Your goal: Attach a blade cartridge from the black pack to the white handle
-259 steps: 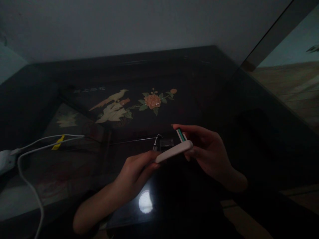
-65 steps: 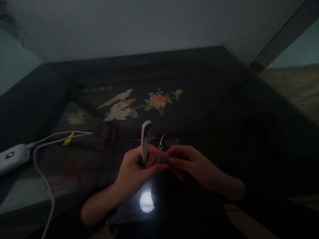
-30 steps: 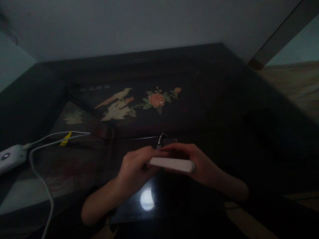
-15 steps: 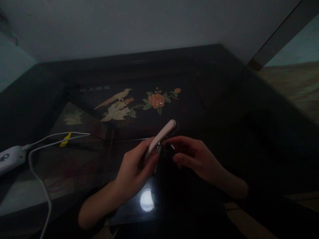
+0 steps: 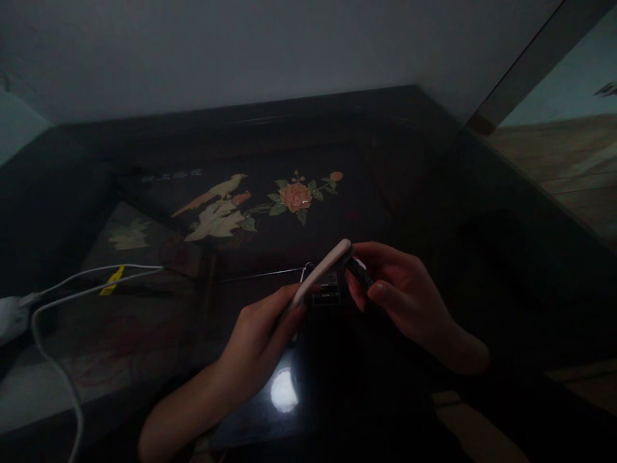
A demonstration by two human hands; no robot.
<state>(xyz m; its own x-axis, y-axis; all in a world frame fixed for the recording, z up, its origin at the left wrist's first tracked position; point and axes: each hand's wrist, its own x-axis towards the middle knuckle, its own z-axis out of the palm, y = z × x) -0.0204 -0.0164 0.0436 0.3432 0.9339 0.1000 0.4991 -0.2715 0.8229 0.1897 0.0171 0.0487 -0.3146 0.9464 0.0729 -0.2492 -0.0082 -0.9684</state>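
My left hand (image 5: 260, 334) grips the lower end of a slim white bar-shaped object (image 5: 321, 273), seen edge-on and tilted up to the right. Its exact kind I cannot make out. Between the thumb and fingers of my right hand (image 5: 407, 289) is a small dark piece (image 5: 360, 272), close to the upper end of the white object. Whether the two are joined I cannot tell. Below and behind the white object, a small shiny rectangular shape (image 5: 328, 294) shows on the dark glossy surface, possibly a reflection.
The dark glossy table (image 5: 409, 193) has an inlaid bird (image 5: 216, 193) and flower (image 5: 296, 196). On the left lie a white power strip (image 5: 12, 318) and a white cable (image 5: 58, 366) with a yellow tag (image 5: 112, 281). A round light reflects near the front. A wall stands behind.
My right hand has moved a little right, and the dark piece in its fingers shows more clearly. The white object's upper end has shifted slightly right. The whole view has turned slightly.
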